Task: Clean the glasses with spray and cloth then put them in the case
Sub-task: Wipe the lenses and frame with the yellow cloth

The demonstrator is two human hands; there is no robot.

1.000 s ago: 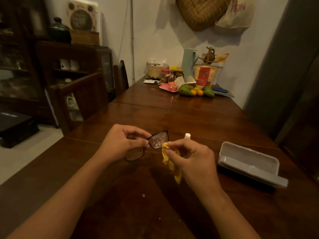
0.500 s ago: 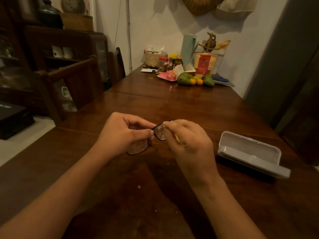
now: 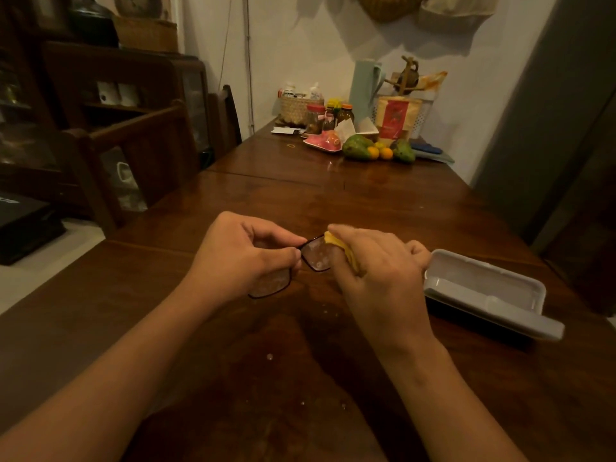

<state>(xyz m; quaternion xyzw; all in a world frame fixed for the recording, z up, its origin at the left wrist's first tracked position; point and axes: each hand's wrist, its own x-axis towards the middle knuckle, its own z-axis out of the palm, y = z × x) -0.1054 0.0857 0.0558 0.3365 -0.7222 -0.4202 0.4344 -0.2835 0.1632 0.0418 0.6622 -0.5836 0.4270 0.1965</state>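
Note:
Black-framed glasses [image 3: 316, 256] hang over the middle of the wooden table [image 3: 383, 201], their lenses spotted with droplets. My left hand [image 3: 240, 258] pinches the frame near the bridge and covers part of the left lens. My right hand [image 3: 376, 271] presses a folded yellow cloth [image 3: 340, 246] against the right lens, fingers on both sides of it. An open grey glasses case [image 3: 483, 288] lies on the table just right of my right hand. The spray bottle is hidden behind my right hand.
At the far end of the table stand jars, a woven basket [image 3: 296, 108], a pink dish [image 3: 323, 143], fruit [image 3: 358, 146] and a pale jug [image 3: 365, 83]. Wooden chairs [image 3: 143, 155] and a dark cabinet stand to the left. Small droplets speckle the table near me.
My right hand has closed the cloth around the right lens, covering the white spray cap seen a second ago. The camera has tilted down a little; the left hand still holds the frame.

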